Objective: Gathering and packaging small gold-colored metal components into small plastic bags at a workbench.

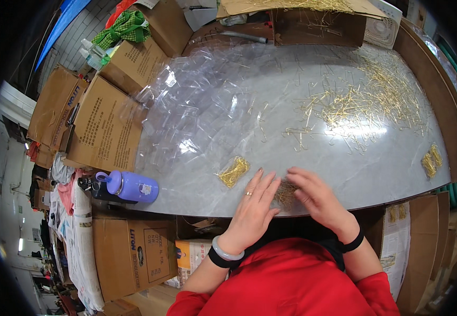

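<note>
A small bundle of wire hooks (285, 197) lies near the front edge of the table, between my two hands. My left hand (256, 199) rests at its left side, fingers stretched out and thumb apart, with nothing seen in its grasp. From the right, my right hand (317, 196) leans over the bundle with its fingers extended and partly covering it; it is open. Left of my left hand sits a clear pack of gold hooks (234, 171). Loose gold hooks (352, 110) are scattered over the right and far part of the grey table (292, 152).
Clear plastic boxes (197, 105) are heaped across the table's left half. A purple bottle (136, 186) lies on its side at the front left. More packed gold hooks (432, 160) sit at the right edge. Cardboard boxes (104, 124) line the left, and a cardboard box (318, 29) stands at the back.
</note>
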`<action>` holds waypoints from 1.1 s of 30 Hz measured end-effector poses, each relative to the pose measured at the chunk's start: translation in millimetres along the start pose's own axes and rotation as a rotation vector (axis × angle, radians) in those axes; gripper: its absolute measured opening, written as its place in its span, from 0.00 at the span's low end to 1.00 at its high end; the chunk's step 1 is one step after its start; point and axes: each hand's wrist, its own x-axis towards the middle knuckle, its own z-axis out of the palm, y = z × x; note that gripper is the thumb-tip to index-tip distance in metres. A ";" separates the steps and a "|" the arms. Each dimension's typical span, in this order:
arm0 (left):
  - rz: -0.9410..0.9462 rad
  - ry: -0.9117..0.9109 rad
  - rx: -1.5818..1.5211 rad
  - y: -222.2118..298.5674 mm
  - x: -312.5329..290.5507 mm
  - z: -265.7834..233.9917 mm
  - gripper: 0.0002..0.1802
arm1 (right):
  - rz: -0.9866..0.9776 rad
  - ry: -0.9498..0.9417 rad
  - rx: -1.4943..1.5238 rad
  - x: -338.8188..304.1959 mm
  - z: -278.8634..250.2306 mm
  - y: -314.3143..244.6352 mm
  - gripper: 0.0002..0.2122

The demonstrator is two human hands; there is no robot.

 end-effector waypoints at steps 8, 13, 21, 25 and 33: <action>0.099 -0.077 0.057 -3.0 19.7 28.9 0.37 | 0.220 0.272 0.044 -23.3 -6.6 -3.6 0.25; 0.123 0.020 0.014 0.2 28.3 45.0 0.32 | 0.169 0.168 0.142 -14.9 -9.2 -7.7 0.31; 0.139 0.082 0.012 -3.5 23.8 48.5 0.27 | 0.059 -0.035 -0.306 -16.6 -34.6 11.0 0.29; 0.140 0.030 0.000 1.5 23.4 40.7 0.29 | 0.135 0.157 -0.416 -19.1 -25.2 6.6 0.23; 0.161 0.002 -0.029 -9.0 19.1 41.9 0.41 | 0.107 0.138 -0.321 -5.6 11.7 -9.4 0.30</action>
